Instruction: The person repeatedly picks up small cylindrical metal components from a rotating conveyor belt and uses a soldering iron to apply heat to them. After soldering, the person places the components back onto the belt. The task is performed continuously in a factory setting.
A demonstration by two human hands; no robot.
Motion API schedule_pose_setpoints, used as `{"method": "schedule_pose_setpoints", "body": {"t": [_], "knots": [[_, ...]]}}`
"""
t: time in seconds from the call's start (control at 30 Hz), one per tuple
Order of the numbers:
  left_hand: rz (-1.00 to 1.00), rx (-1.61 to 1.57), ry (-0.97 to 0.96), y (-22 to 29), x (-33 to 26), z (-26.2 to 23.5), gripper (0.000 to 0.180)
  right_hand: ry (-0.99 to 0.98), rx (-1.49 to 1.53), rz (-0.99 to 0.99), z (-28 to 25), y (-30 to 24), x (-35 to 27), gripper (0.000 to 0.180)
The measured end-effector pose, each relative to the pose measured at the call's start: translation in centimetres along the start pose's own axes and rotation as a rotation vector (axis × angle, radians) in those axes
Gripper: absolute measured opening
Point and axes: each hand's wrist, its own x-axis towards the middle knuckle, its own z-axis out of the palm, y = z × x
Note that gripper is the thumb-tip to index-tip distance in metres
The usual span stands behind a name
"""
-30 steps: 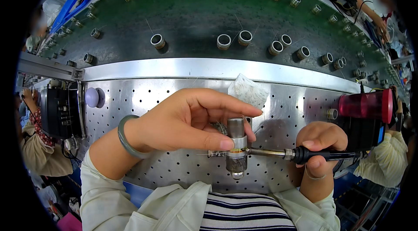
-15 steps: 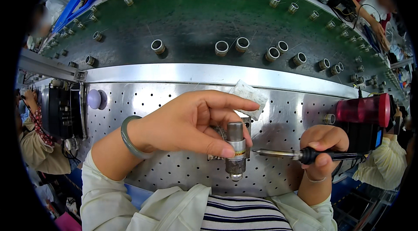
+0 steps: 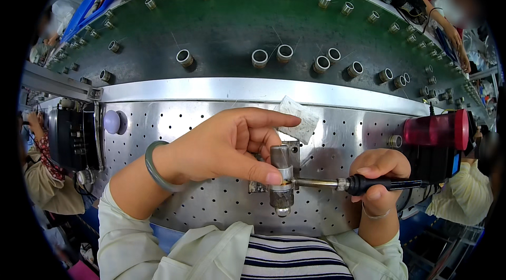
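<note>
My left hand point(image 3: 224, 148), wearing a bangle, has its thumb and curled fingers closed around a stepped metal cylinder point(image 3: 281, 195) with a rounded lower end. Its index finger stays stretched out above. A narrow yellowish band runs around the cylinder's middle. From the right, my right hand point(image 3: 378, 174) grips a soldering iron point(image 3: 363, 184) by its black handle. The iron lies nearly level, and its tip reaches the cylinder at that band, beside my left thumb. Behind the cylinder, a metal block point(image 3: 294, 156) is partly hidden by my fingers.
Beyond the perforated metal bench point(image 3: 200, 211), a green conveyor belt point(image 3: 221, 27) carries several metal rings point(image 3: 184, 58) with thin wires. A whitish pad point(image 3: 301, 122) lies behind my hand. A purple knob point(image 3: 112, 121) is left; a red container point(image 3: 435, 131) and a loose ring point(image 3: 395, 141) are right.
The soldering iron has moved left, from just short of the cylinder to its band. Rings on the belt have shifted slightly left. My left hand keeps its grip.
</note>
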Motion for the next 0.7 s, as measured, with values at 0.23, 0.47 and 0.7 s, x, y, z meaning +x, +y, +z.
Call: {"method": "schedule_pose_setpoints", "body": {"t": [0.23,0.47,0.7], "knots": [[0.007,-0.058,-0.028,0.1,0.1,0.4,0.081,0.005,-0.150,-0.062,-0.4,0.0,0.0,0.029],[0.018,-0.035,-0.019,0.0,0.2,0.7,0.081,-0.021,0.001,-0.044,-0.7,0.0,-0.1,0.022],[0.013,-0.051,-0.020,0.1,0.4,0.8,0.082,-0.067,-0.011,-0.072,-1.1,0.2,-0.1,0.022]]}}
